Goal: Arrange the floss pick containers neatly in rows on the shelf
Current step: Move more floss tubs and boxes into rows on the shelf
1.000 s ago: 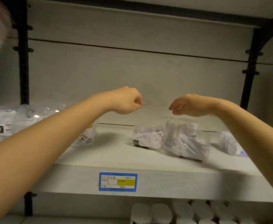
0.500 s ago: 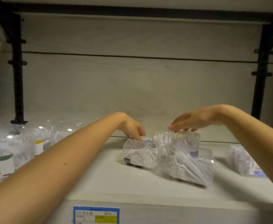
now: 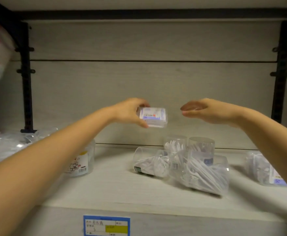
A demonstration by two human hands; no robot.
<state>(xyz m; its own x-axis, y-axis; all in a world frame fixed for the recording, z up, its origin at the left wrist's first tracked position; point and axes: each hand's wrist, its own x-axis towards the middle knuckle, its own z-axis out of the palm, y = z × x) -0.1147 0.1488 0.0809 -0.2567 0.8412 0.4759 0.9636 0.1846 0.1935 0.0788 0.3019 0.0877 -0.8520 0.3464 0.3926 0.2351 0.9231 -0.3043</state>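
Pale wood-grain shelf [image 3: 115, 189], grey back panel, black uprights at either side. Left hand [image 3: 129, 112]: raised above the shelf, fingers and thumb curled round a small clear floss pick container [image 3: 153, 117], its label toward the camera. Right hand [image 3: 207, 110]: level with the left, near the held container but not touching it, fingers loosely cupped, holding nothing. Below both hands: toppled containers [image 3: 202, 174], with upright containers [image 3: 201, 147] behind them. Under the left forearm: labelled tub [image 3: 79, 164]
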